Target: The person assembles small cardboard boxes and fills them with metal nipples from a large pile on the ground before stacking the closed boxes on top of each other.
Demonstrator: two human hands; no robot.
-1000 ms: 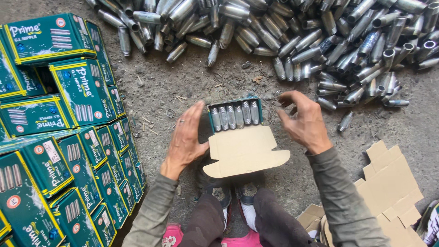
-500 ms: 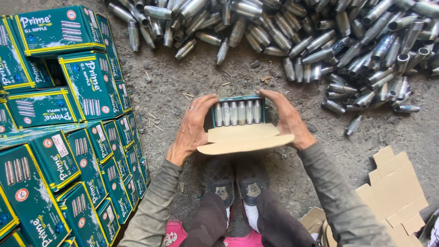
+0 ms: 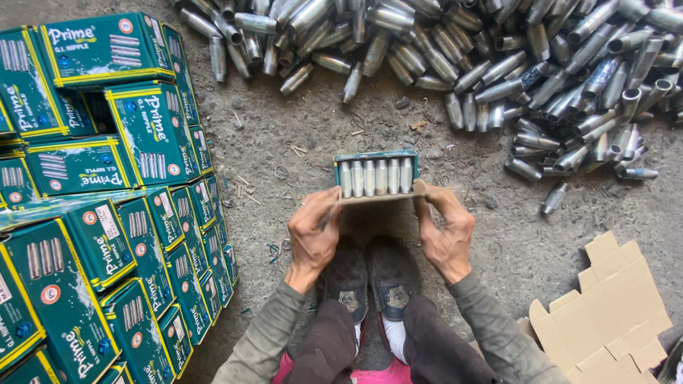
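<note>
Head view, near to far. At the bottom edge the person's shoes (image 3: pixel 368 277) are resting on the concrete floor (image 3: pixel 284 142). The left hand (image 3: pixel 313 235) and the right hand (image 3: pixel 445 231) are each gripping one side of a small green carton (image 3: pixel 377 178), holding it just above the floor ahead of the feet; its top is standing open and a full row of short metal pipe fittings (image 3: pixel 376 176) is showing inside, so filling is judged complete and only closing is remaining. Flattened brown cardboard blanks (image 3: pixel 612 306) are lying at lower right. Stacked sealed green boxes (image 3: pixel 107 199) are filling the left side. A large loose heap of fittings (image 3: pixel 498 57) is lying beyond, suggesting much packing is left.
</note>
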